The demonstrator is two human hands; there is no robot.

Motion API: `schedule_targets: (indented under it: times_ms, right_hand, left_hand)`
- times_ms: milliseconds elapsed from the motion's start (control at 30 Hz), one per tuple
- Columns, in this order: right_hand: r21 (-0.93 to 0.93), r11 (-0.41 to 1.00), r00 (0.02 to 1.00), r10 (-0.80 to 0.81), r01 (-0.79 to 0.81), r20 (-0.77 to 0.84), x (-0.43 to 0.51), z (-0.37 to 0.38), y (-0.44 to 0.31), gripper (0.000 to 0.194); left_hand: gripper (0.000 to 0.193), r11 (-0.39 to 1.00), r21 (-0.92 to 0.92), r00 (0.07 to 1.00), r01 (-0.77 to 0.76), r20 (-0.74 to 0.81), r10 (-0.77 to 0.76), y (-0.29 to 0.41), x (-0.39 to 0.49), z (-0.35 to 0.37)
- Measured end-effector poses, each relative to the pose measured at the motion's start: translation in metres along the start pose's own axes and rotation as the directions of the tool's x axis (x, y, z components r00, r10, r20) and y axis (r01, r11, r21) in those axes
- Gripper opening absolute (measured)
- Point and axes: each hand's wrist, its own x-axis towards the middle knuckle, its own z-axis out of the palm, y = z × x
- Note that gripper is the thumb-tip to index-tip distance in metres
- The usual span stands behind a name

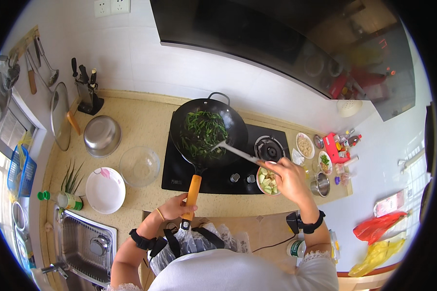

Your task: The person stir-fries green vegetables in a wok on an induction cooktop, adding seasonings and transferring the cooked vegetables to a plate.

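Before me a black wok (236, 134) sits over the left part of a black gas hob (218, 183). Chopped green vegetables (205, 127) lie spread inside it. My left hand (177, 208) grips the wok's orange-yellow handle (193, 189). In my right hand (289, 178) is a metal spatula (238, 152) with a wooden grip; its blade reaches into the wok among the greens. Just left of that hand, a bowl of pale green cut vegetable pieces (267, 182) is partly hidden beneath it.
A white plate (105, 190), glass bowl (140, 166) and upturned metal bowl (102, 135) stand left, near a knife block (90, 98) and sink (87, 247). At right are the free burner (270, 148), a dish of minced food (305, 146) and a metal pot (320, 184). A range hood (240, 40) overhangs.
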Motion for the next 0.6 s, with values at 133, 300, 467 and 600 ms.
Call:
schedule_targets:
  times_ms: [133, 300, 467, 600]
  right_hand:
    - [-0.059, 0.995, 0.997, 0.08, -0.08, -0.015, 0.018, 0.032, -0.019, 0.032]
    - [0.012, 0.998, 0.959, 0.064, -0.063, -0.275, 0.058, 0.09, -0.012, 0.032]
    - [0.03, 0.997, 0.982, 0.07, -0.066, -0.174, 0.066, 0.112, -0.013, 0.042]
    - [-0.04, 0.988, 0.979, 0.142, -0.149, -0.146, 0.019, 0.078, -0.005, 0.038]
  left_hand:
    - [0.057, 0.999, -0.04, 0.999, -0.016, 0.04, 0.018, -0.004, 0.004, -0.002]
    - [0.059, 0.999, 0.036, 0.999, 0.033, 0.029, -0.034, -0.005, 0.006, -0.005]
    - [0.058, 1.0, -0.027, 0.998, 0.013, 0.067, -0.011, -0.003, 0.008, -0.006]
    - [0.055, 0.997, -0.072, 0.998, -0.007, 0.067, 0.012, -0.006, 0.007, -0.005]
